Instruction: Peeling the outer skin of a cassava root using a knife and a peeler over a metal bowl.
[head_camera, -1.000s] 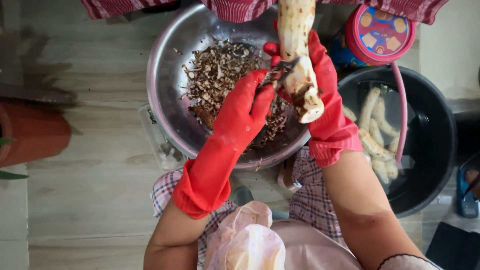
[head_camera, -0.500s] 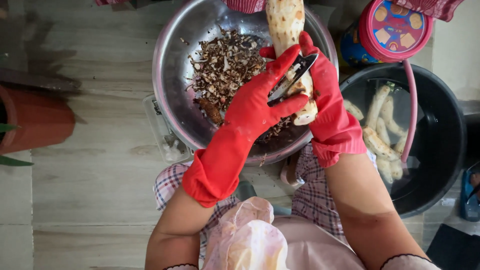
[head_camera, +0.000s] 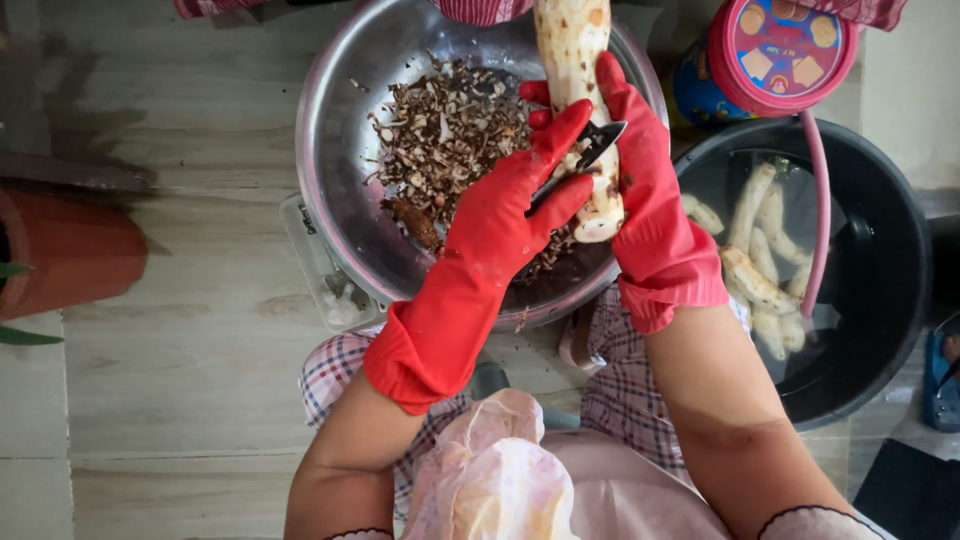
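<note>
Both my hands wear red rubber gloves. My right hand (head_camera: 650, 210) grips a long pale root (head_camera: 572, 45), mostly peeled, upright over a large steel bowl (head_camera: 335, 150). My left hand (head_camera: 510, 215) holds a small dark peeler (head_camera: 590, 150) with its blade against the lower part of the root. Brown peelings (head_camera: 445, 135) lie heaped in the bowl under my hands. The root's cut lower end (head_camera: 598, 225) shows white between the two gloves.
A black basin (head_camera: 890, 250) of water with several peeled roots (head_camera: 750, 270) stands at the right, a pink handle (head_camera: 822, 220) hanging over it. A round pink-lidded tin (head_camera: 785, 45) sits behind it. A terracotta pot (head_camera: 75, 250) is at the left on the wooden floor (head_camera: 190, 350).
My left hand has shifted the peeler slightly up and right along the root, with the fingers more spread. The root stays in my right hand over the bowl.
</note>
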